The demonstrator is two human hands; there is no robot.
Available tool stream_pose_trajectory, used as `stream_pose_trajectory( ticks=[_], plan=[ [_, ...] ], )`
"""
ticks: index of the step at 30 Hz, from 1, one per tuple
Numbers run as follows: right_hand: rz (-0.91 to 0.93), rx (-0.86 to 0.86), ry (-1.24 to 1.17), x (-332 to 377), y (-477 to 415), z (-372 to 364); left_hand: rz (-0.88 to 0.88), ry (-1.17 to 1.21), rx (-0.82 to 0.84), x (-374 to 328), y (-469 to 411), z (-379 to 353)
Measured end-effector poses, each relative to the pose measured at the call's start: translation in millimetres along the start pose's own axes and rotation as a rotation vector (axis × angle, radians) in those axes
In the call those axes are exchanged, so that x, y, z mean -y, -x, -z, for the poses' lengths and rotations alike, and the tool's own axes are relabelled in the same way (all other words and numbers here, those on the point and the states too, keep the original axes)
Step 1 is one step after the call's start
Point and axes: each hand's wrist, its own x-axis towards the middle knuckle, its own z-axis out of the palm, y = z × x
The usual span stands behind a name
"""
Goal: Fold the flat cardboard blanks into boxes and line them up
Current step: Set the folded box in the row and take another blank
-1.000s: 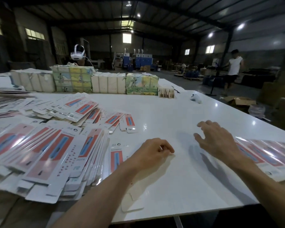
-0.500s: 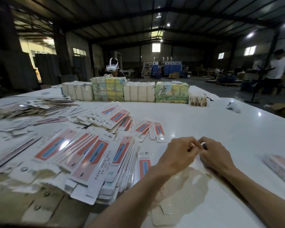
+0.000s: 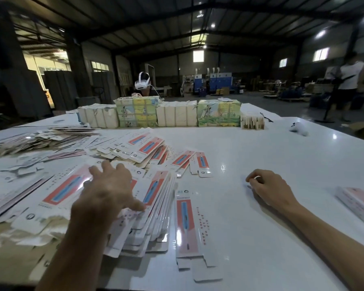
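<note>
White table (image 3: 261, 148): left hand (image 3: 109, 194) spread on blanks (image 3: 156, 192), right hand (image 3: 269, 190) curled nearby.

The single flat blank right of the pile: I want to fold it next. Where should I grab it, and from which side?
Probably pinch the long right edge of the blank, coming from the bare table side with the right hand. It lies flat, its left edge near the pile; the near-end tabs look flimsy.

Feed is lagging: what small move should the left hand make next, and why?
Probably pinch a blank off the stack: the left hand lies spread on it, gripping nothing, and bare table lies beside the right hand.
</note>
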Motion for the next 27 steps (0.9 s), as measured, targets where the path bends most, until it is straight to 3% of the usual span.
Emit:
stream_pose_trajectory(
  ticks=[3,6,12,16,18,22,24,27],
  plan=[
    [0.001,0.012,-0.004,1,1,1,0.021,-0.017,0.001,9,5,-1],
    [0.003,0.015,-0.003,0,2,1,0.022,0.113,-0.043,13,2,-1],
    [0.005,0.025,0.001,2,4,2,-0.030,0.273,-0.313,12,-4,9],
    [0.008,0.022,-0.004,1,4,2,-0.226,0.559,-0.398,-2,-11,22],
    [0.038,0.034,-0.089,0,2,0,-0.353,0.756,-0.330,-24,-17,30],
    [0.030,0.009,-0.610,-3,1,6,-0.564,0.870,-0.090,-94,-28,29],
    [-0.048,-0.026,-0.785,-4,0,13,-0.656,0.875,0.022,-133,-31,14],
    [-0.318,-0.054,-1.067,-5,-2,20,-0.696,0.908,0.227,-176,-35,-14]
  ],
)
